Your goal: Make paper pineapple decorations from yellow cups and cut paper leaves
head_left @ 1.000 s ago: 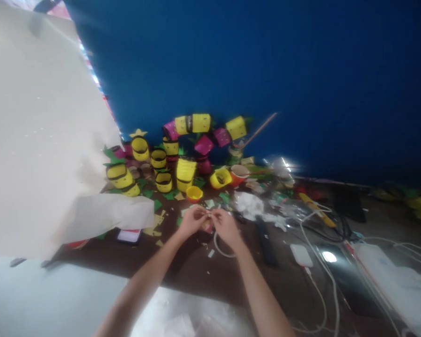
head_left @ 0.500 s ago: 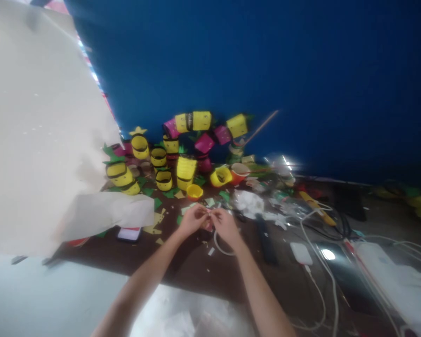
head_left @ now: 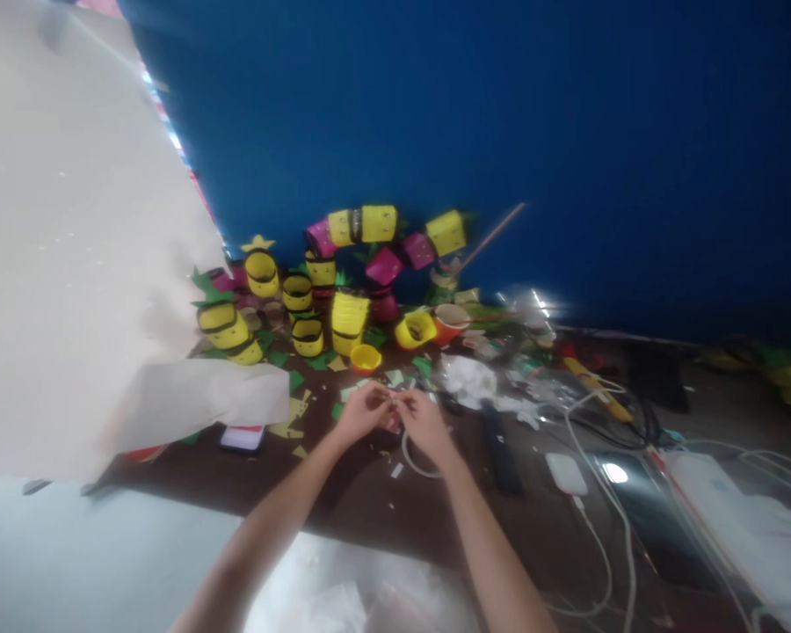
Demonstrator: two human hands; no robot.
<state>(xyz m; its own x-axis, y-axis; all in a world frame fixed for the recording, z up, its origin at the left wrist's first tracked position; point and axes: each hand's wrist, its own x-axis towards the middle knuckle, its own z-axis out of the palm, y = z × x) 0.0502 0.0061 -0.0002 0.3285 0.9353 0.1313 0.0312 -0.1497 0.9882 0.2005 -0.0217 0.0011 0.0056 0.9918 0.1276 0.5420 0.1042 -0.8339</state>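
Observation:
My left hand [head_left: 364, 411] and my right hand [head_left: 424, 424] meet above the brown table [head_left: 362, 492], fingertips pinched close together. Between them is a small pinkish piece [head_left: 393, 420], too small and blurred to name; part of it hangs below the fingers. Just beyond the hands stands a small yellow cup [head_left: 366, 359]. Paper scraps in green [head_left: 296, 381] and tan [head_left: 293, 417] are strewn on the table near my left hand. A white cable loop [head_left: 417, 466] lies under my right wrist.
Several yellow paper cups with black bands [head_left: 224, 327] and magenta ones [head_left: 383, 266] stand along the blue wall [head_left: 475, 114]. A phone [head_left: 243, 438] lies left beside white paper [head_left: 204, 396]. To the right are crumpled tissue [head_left: 469, 380], a white charger [head_left: 566, 475], cables and a dark tablet [head_left: 652, 510].
Both hands stay together in nearly the same place, with only slight finger movement. The whole view has shifted very slightly.

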